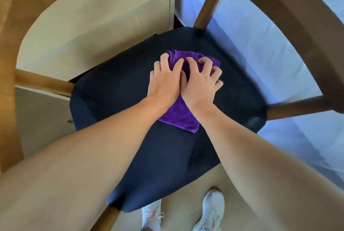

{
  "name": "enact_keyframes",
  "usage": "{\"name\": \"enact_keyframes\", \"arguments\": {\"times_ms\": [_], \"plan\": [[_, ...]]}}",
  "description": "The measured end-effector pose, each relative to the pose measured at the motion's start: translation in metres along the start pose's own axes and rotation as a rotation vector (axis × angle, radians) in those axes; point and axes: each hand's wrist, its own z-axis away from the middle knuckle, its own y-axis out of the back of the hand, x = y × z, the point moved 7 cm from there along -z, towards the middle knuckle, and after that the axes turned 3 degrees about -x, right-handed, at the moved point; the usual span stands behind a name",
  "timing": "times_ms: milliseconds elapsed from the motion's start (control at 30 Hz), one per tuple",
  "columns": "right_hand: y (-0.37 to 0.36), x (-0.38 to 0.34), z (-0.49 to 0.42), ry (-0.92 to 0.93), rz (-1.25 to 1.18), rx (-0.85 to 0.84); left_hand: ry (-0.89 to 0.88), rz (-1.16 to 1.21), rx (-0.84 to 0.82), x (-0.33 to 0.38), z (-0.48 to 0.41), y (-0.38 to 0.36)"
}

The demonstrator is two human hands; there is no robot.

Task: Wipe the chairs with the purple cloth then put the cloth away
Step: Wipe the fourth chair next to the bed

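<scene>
at far left i see one beige cabinet (104, 26) behind the curved wooden frame (290, 26) of the one chair in view. its dark blue seat (115, 100) fills the middle. my left hand (164, 80) is planted on the seat's far half, its fingers (164, 59) curled into the bunched far end of the purple cloth (178, 117). there is one cloth only, and it lies directly beneath both hands. its long axis runs far to near, with a flat tail coming back toward me between the wrists. the right hand (200, 83) touches the left, its fingers clawed into the same bunch. neither hand is nearer, so i judge the next stroke a two-handed drag along that axis. right of the chair is a pale blue sheet (260, 53). two white shoes (212, 210) stand on the floor below.
</scene>
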Motion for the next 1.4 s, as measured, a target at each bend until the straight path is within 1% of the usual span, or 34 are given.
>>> {"name": "enact_keyframes", "arguments": {"times_ms": [100,167,233,333,433,500,567,633,700,767,900,1000,1067,1167,1267,1300,1333,1400], "plan": [[-0.002,0.003,0.015,0.023,0.098,0.083,0.015,0.129,-0.055,0.000,0.009,-0.018],[-0.005,0.008,0.009,0.045,0.103,0.070,0.051,0.175,-0.089,0.002,0.012,-0.026],[-0.007,0.011,0.007,0.051,0.070,0.049,0.064,0.134,-0.090,0.008,0.013,-0.026],[-0.010,0.011,0.011,0.087,0.035,0.073,0.079,0.080,-0.109,0.012,0.022,-0.020],[-0.017,0.010,0.026,0.193,0.134,-0.077,0.112,0.075,-0.138,0.011,0.043,-0.019],[-0.013,0.013,0.044,0.189,0.073,-0.126,0.139,0.073,-0.150,0.012,0.060,-0.019],[-0.009,0.015,0.065,0.207,0.007,-0.136,0.184,0.084,-0.163,0.012,0.083,-0.021],[-0.006,0.015,0.085,0.273,0.007,-0.131,0.231,0.060,-0.149,0.011,0.109,-0.026],[-0.003,0.020,0.102,0.299,0.001,-0.148,0.229,0.000,-0.135,0.016,0.130,-0.037],[-0.003,0.028,0.121,0.310,-0.019,-0.180,0.207,-0.069,-0.159,0.020,0.150,-0.049],[-0.003,0.039,0.157,0.399,-0.010,-0.197,0.279,-0.031,-0.162,0.031,0.193,-0.048],[0.007,0.048,0.188,0.479,-0.037,-0.163,0.385,0.068,-0.171,0.040,0.227,-0.048],[0.005,0.059,0.207,0.460,-0.018,-0.237,0.397,0.050,-0.156,0.049,0.250,-0.052],[0.000,0.074,0.234,0.437,-0.012,-0.322,0.386,0.065,-0.074,0.058,0.279,-0.058],[0.014,0.077,0.250,0.417,-0.084,-0.362,0.308,-0.035,-0.186,0.061,0.298,-0.078],[0.018,0.076,0.250,0.395,-0.131,-0.376,0.296,-0.021,-0.180,0.061,0.300,-0.076],[0.024,0.073,0.249,0.379,-0.174,-0.392,0.327,0.031,-0.145,0.060,0.300,-0.068],[0.037,0.065,0.243,0.397,-0.243,-0.368,0.424,0.229,-0.006,0.057,0.297,-0.047]]}}
